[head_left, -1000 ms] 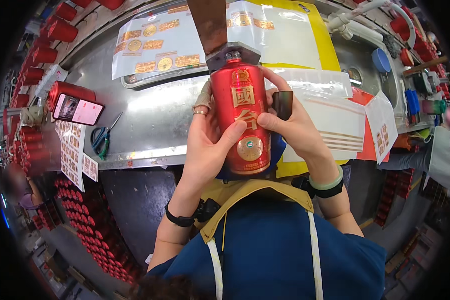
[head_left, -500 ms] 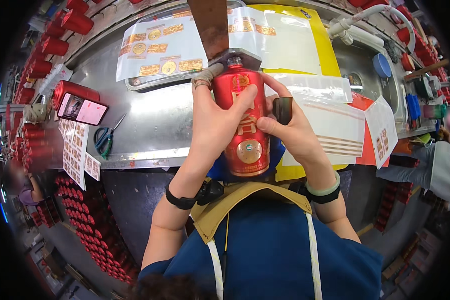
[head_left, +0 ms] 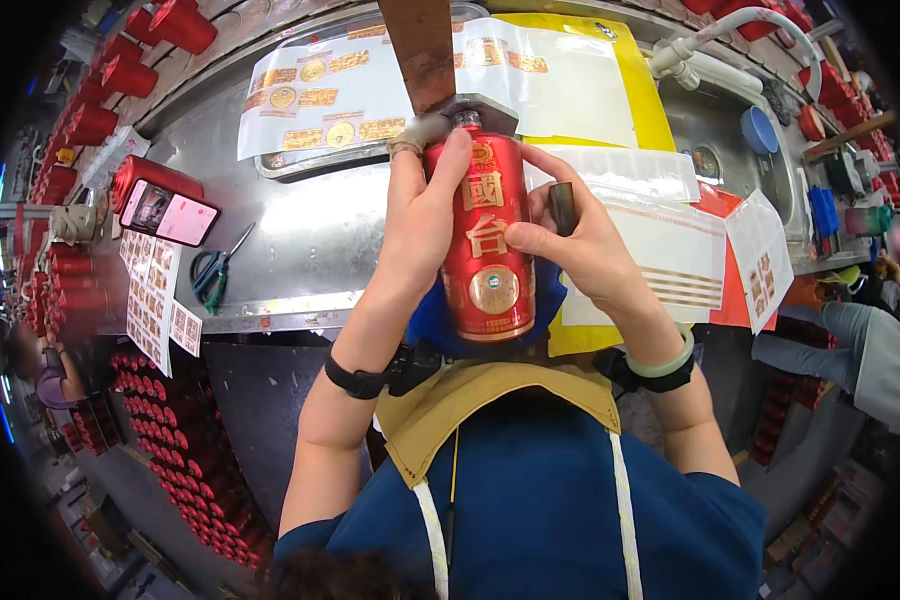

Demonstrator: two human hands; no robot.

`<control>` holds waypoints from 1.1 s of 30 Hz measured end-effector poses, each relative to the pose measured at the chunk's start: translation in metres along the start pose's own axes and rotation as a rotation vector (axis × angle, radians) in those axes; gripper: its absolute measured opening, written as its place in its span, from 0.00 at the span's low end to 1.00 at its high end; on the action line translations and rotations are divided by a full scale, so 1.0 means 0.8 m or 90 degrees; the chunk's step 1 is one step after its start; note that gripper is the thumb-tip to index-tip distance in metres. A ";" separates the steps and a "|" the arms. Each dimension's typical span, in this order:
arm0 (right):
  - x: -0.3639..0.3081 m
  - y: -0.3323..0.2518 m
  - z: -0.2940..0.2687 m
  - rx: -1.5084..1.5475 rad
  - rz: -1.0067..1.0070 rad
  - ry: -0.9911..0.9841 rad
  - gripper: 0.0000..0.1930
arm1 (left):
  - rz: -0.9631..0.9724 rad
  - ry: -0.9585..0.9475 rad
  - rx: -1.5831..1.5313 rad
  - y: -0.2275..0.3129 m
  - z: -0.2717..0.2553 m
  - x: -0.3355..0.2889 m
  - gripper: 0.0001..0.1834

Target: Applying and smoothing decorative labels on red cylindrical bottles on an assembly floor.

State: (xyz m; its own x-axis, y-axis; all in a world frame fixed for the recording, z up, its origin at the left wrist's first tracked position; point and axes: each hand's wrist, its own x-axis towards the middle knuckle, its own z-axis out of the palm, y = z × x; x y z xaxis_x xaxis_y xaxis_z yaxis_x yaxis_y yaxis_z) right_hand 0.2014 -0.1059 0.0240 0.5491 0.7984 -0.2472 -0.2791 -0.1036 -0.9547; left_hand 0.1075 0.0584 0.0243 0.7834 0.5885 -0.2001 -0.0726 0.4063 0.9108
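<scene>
The left hand (head_left: 415, 220) and the right hand (head_left: 595, 245) together grasp one red bottle (head_left: 487, 235) over the near edge of the metal tabletop (head_left: 305, 225). Scissors (head_left: 224, 264) lie near this edge; farther, a gold-patterned sheet (head_left: 355, 100) lies toward the far edge.

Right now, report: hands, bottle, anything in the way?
Left hand on the red bottle's left side, right hand on its right. Bottle neck overlaps the metal bracket in view; contact unclear. Scissors lie left, apart from both hands.
</scene>
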 end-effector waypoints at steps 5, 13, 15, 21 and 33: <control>-0.002 -0.038 0.000 -0.352 -0.134 0.056 0.45 | 0.093 -0.022 0.045 -0.008 -0.014 -0.033 0.34; 0.018 -0.094 0.013 -0.481 -0.439 0.132 0.21 | 0.142 -0.088 0.215 -0.019 -0.029 -0.089 0.55; 0.027 -0.095 0.013 -0.740 -0.674 0.023 0.17 | 0.090 -0.102 0.160 -0.019 -0.034 -0.108 0.61; -0.024 -0.083 0.051 -0.768 -0.589 -0.266 0.14 | 0.169 -0.153 0.315 -0.033 -0.055 -0.142 0.73; -0.013 -0.065 0.029 -0.716 -0.739 -0.266 0.15 | 0.252 -0.008 0.385 -0.050 -0.043 -0.139 0.54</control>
State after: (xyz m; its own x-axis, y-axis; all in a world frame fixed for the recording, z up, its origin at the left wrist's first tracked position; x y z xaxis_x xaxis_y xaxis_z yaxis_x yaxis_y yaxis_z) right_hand 0.1920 -0.0954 0.0805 -0.2407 0.8250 0.5112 0.8674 0.4192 -0.2682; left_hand 0.0020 0.0012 -0.0024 0.7760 0.6023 0.1874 -0.0007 -0.2963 0.9551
